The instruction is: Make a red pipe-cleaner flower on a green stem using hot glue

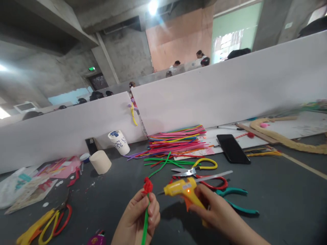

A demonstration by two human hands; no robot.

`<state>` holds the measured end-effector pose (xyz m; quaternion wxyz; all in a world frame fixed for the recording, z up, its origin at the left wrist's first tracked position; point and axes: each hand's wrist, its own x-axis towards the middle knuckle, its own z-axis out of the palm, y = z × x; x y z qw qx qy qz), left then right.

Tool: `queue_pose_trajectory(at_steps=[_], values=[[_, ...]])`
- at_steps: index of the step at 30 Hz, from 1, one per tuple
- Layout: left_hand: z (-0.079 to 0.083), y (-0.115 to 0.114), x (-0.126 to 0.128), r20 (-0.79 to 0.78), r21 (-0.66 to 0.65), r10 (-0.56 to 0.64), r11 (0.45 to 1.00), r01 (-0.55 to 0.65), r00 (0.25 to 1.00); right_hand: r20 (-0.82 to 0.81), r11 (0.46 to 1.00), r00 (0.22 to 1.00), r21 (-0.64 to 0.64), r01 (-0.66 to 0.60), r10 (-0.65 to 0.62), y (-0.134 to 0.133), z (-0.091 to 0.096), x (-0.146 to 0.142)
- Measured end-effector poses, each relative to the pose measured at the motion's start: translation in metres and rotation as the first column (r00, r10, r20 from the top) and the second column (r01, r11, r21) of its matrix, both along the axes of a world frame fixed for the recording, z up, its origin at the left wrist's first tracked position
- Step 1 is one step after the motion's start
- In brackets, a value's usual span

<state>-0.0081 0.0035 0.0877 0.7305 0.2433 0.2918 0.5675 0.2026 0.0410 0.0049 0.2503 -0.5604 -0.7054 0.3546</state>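
My left hand (143,212) pinches a pipe-cleaner flower, its red coiled head (148,186) up and its green stem (145,226) running down past the palm. In my right hand (213,209) is a yellow hot glue gun (182,188), gripped by the handle, with a small orange light glowing on its side. The gun's nozzle points left, near the red head but apart from it. A clear glue stick (217,176) sticks out of its back. Just beyond the gun lie scissors with yellow and red handles (205,164) and teal-handled pliers (236,192).
Behind my hands lies a pile of coloured pipe cleaners (176,141), with green ones (163,162) in front. A black phone (233,148) rests to the right. Left are a cream roll (100,162), a white cup (119,143) and more scissors (55,223). A white partition (224,85) bounds the table.
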Motion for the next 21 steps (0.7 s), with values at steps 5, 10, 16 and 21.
queue_pose_trajectory(at_steps=[5, 10, 16, 21], values=[[-0.005, -0.001, -0.006, 0.089, -0.113, -0.005, 0.993, 0.015, 0.996, -0.493, 0.944, 0.833, -0.314, 0.099, -0.251, 0.005, 0.031, 0.015], [-0.02, 0.007, 0.001, 0.159, -0.188, -0.061, 0.978, 0.09, 0.985, -0.709, 0.943, 0.665, -0.333, -0.025, -0.233, -0.007, 0.066, 0.007], [-0.044, 0.012, -0.001, 0.209, -0.264, -0.112, 0.95, 0.166, 0.972, -0.591, 0.89, 0.733, -0.453, 0.044, -0.338, -0.025, 0.065, -0.012], [-0.061, 0.015, -0.004, 0.224, -0.246, -0.176, 0.941, 0.23, 0.959, -0.596, 0.851, 0.689, -0.521, 0.058, -0.412, -0.03, 0.041, -0.018]])
